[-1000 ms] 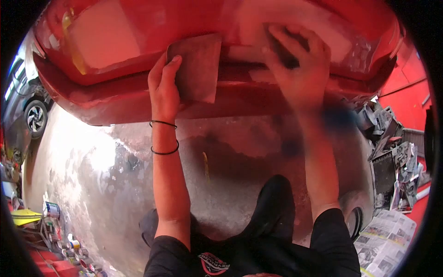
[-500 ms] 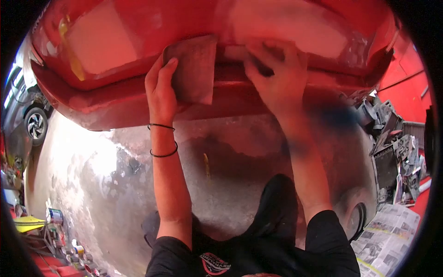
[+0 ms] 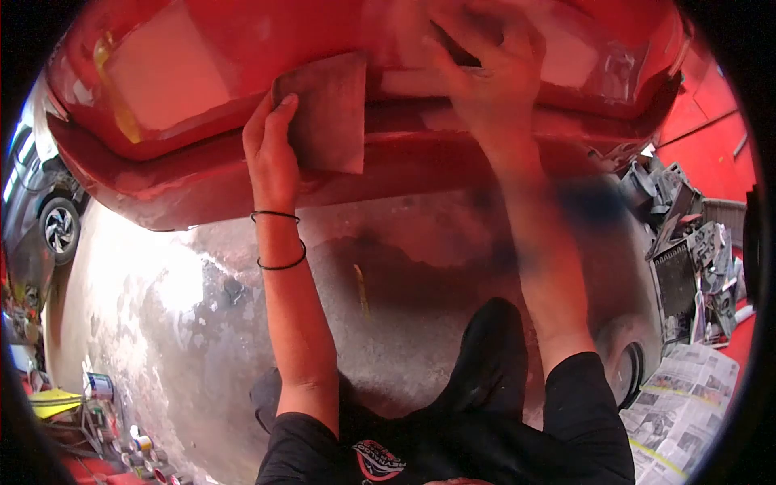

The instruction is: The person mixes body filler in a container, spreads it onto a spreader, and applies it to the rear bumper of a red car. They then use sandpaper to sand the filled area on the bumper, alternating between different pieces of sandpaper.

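One wide stretch of mottled floor (image 3: 190, 347) spreads under everything, bright with glare on the left side; anything dropped there could pick up grit and carry it back to the paint as scratches. Above it curves the red car body (image 3: 283, 28), with a ledge and groove running across its lower part. Those edges look easy to rub too thin or to knock with a knuckle, because pressure would gather on the ridge.

Two pale patches lie on the red: the right patch (image 3: 570, 48), partly behind an arm's reach, and the left patch (image 3: 166, 69). Uneven finger pressure could leave hollows or a visible step at their borders.

Of the hands, the right hand (image 3: 497, 77) is at the right patch, blurred, its thumb and fingers parted around a dark gap — I cannot tell whether it holds anything. The left hand (image 3: 272, 145) grips a flat brownish sheet (image 3: 331, 117) by one side, in front of the car body and between the patches. Its far edge is unsupported, so a loose grip could let it swing, and a corner might catch the paint.

Smallest are two thin black bands (image 3: 281, 265) on the left wrist — they could snag or rub if that wrist came against the panel.
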`<state>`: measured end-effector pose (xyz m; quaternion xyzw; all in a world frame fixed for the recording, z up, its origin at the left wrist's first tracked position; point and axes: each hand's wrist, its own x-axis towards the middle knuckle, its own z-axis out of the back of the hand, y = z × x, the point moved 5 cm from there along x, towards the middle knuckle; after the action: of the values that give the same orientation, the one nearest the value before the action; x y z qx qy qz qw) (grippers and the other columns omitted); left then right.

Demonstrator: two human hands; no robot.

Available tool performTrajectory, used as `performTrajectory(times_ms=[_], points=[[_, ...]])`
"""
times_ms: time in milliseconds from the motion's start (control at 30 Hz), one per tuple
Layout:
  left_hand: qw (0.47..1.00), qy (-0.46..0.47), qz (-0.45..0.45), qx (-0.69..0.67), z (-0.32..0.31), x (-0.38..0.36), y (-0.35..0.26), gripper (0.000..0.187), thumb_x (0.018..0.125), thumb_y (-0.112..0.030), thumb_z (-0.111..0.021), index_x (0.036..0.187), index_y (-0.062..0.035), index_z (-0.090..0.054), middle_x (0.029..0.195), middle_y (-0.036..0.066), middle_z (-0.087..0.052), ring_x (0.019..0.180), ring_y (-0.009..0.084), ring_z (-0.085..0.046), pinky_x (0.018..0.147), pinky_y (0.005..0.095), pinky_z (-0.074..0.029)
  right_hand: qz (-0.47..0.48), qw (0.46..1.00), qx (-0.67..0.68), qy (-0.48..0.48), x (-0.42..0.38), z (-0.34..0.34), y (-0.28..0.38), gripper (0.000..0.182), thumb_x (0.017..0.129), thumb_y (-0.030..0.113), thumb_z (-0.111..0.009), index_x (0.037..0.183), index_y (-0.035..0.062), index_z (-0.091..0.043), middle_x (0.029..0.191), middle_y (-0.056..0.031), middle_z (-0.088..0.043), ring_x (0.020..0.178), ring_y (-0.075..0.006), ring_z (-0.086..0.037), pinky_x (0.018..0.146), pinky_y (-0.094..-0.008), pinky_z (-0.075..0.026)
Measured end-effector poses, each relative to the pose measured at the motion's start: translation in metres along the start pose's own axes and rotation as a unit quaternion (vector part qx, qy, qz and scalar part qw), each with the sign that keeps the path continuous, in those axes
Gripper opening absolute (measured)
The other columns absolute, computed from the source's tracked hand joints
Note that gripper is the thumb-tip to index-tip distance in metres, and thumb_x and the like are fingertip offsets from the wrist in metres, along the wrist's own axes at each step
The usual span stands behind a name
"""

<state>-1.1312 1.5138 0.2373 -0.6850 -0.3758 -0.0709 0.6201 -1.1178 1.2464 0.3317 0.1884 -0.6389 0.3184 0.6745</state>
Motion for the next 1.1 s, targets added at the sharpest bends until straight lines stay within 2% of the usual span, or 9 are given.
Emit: performTrajectory(times_ms=[67, 133, 233, 433, 667, 800, 867, 933, 1100], points=[[1.000, 0.007, 0.003, 0.012, 0.000, 0.001, 0.002, 0.046, 0.105, -0.026, -0.064, 0.134, 0.0080, -0.073, 0.123, 0.007, -0.076, 0.119, 0.0150, -0.062, 0.110, 0.0289, -0.044, -0.018, 1.000, 0.010, 0.005, -0.007, -0.008, -0.005, 0.049, 0.088, 0.018, -0.086, 0.135, 0.0080, -0.077, 0.134, -0.0129, -0.066, 0.129, -0.0347, -0.061, 0.111, -0.0509, -0.047], [1.000, 0.006, 0.003, 0.020, -0.001, -0.001, 0.000, 0.046, 0.105, -0.026, -0.063, 0.135, 0.0079, -0.073, 0.123, 0.007, -0.076, 0.119, 0.0150, -0.062, 0.111, 0.0289, -0.044, -0.010, 0.998, -0.053, -0.024, -0.019, -0.019, -0.012, 0.037, 0.083, 0.033, -0.093, 0.119, 0.0260, -0.089, 0.126, -0.0022, -0.072, 0.118, -0.0244, -0.065, 0.104, -0.0400, -0.047], [1.000, 0.001, 0.005, 0.028, -0.004, -0.005, -0.007, 0.046, 0.105, -0.025, -0.063, 0.135, 0.0078, -0.073, 0.125, 0.008, -0.075, 0.120, 0.0151, -0.062, 0.112, 0.0287, -0.043, -0.069, 0.993, -0.087, 0.034, -0.045, -0.025, -0.016, 0.031, 0.084, 0.034, -0.088, 0.114, 0.0264, -0.090, 0.122, -0.0064, -0.071, 0.120, -0.0295, -0.065, 0.110, -0.0494, -0.047], [1.000, -0.002, 0.003, 0.027, -0.003, -0.006, -0.009, 0.046, 0.105, -0.025, -0.062, 0.136, 0.0081, -0.073, 0.126, 0.007, -0.075, 0.121, 0.0153, -0.061, 0.113, 0.0283, -0.042, -0.135, 0.977, -0.032, 0.163, -0.068, 0.000, 0.005, 0.032, 0.084, 0.037, -0.089, 0.114, 0.0244, -0.090, 0.124, -0.0074, -0.072, 0.121, -0.0296, -0.065, 0.113, -0.0486, -0.044], [0.999, 0.030, -0.019, 0.014, 0.002, 0.001, -0.001, 0.047, 0.106, -0.024, -0.062, 0.139, 0.0082, -0.070, 0.128, 0.007, -0.075, 0.121, 0.0151, -0.062, 0.112, 0.0297, -0.044, -0.135, 0.983, 0.015, 0.126, -0.045, 0.035, 0.009, 0.033, 0.083, 0.030, -0.090, 0.116, 0.0230, -0.090, 0.126, -0.0075, -0.073, 0.115, -0.0301, -0.069, 0.105, -0.0463, -0.053], [0.997, -0.031, -0.068, 0.000, 0.005, -0.008, 0.002, 0.050, 0.107, -0.027, -0.062, 0.144, 0.0067, -0.068, 0.130, 0.009, -0.075, 0.120, 0.0159, -0.063, 0.111, 0.0312, -0.046, -0.212, 0.920, 0.300, 0.136, -0.049, 0.070, 0.028, 0.040, 0.082, 0.018, -0.091, 0.122, 0.0206, -0.088, 0.131, -0.0070, -0.070, 0.122, -0.0302, -0.067, 0.107, -0.0439, -0.055], [0.993, -0.119, 0.002, 0.010, -0.010, -0.028, 0.027, 0.048, 0.107, -0.026, -0.062, 0.142, 0.0062, -0.066, 0.130, 0.009, -0.074, 0.117, 0.0165, -0.064, 0.109, 0.0326, -0.048, -0.209, 0.886, 0.383, 0.157, -0.053, 0.082, 0.044, 0.043, 0.081, 0.014, -0.091, 0.123, 0.0198, -0.087, 0.133, -0.0064, -0.069, 0.127, -0.0305, -0.066, 0.110, -0.0441, -0.054], [0.998, 0.040, 0.048, -0.028, -0.036, -0.063, -0.015, 0.064, 0.106, -0.035, -0.065, 0.154, 0.0065, -0.055, 0.156, 0.020, -0.061, 0.143, 0.0363, -0.059, 0.128, 0.0449, -0.040, -0.094, 0.890, 0.409, 0.177, -0.053, 0.097, 0.063, 0.046, 0.080, 0.009, -0.091, 0.124, 0.0191, -0.086, 0.137, -0.0051, -0.066, 0.136, -0.0338, -0.060, 0.112, -0.0466, -0.053], [0.919, 0.113, 0.286, -0.248, -0.071, -0.131, -0.027, 0.051, 0.108, -0.028, -0.064, 0.150, 0.0007, -0.058, 0.145, 0.015, -0.066, 0.134, 0.0313, -0.064, 0.116, 0.0442, -0.050, -0.120, 0.841, 0.473, 0.235, -0.090, 0.108, 0.074, 0.034, 0.078, 0.007, -0.090, 0.110, 0.0162, -0.089, 0.139, -0.0022, -0.064, 0.149, -0.0319, -0.051, 0.118, -0.0453, -0.047]])
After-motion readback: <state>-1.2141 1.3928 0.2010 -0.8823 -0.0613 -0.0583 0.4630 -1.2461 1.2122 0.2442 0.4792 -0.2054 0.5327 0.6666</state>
